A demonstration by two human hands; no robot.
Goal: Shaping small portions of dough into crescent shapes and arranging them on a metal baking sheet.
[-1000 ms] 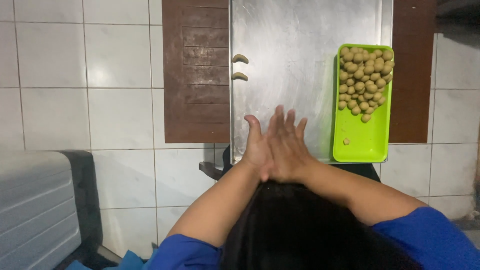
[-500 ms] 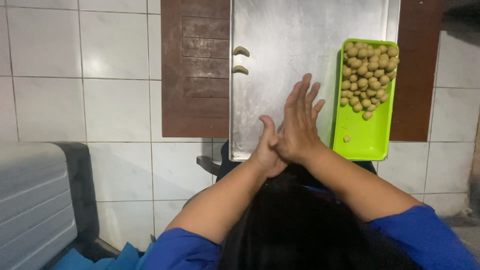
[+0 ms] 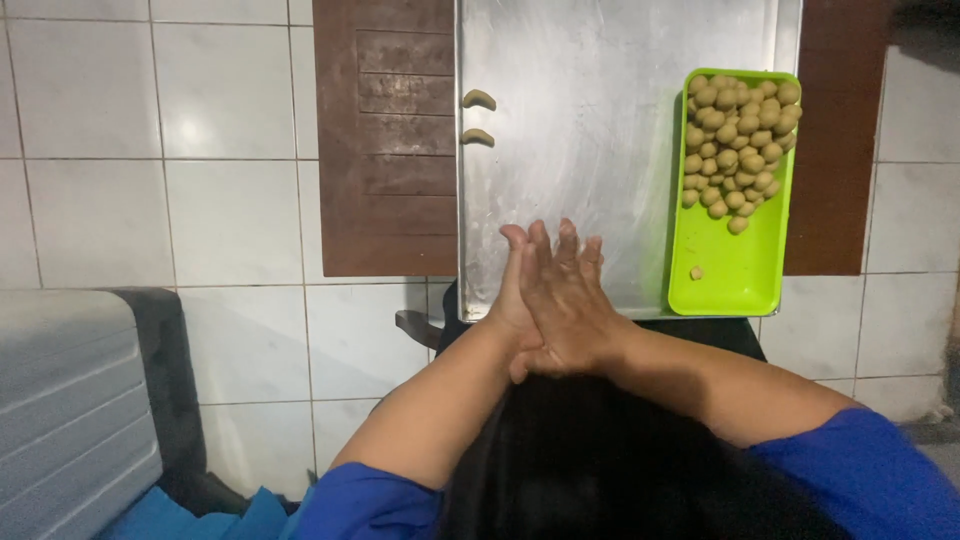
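Low in the middle of the frame, the right hand (image 3: 570, 300) is laid flat over the left hand (image 3: 512, 300), palms pressed together with fingers extended; whether a dough piece is held between them cannot be told. Just above, a steel tray (image 3: 600, 120) carries two curved dough pieces (image 3: 478, 118) at its left edge, kept in a column. A green tray (image 3: 740, 275) of dough balls (image 3: 738, 135) sits at the right, within easy reach.
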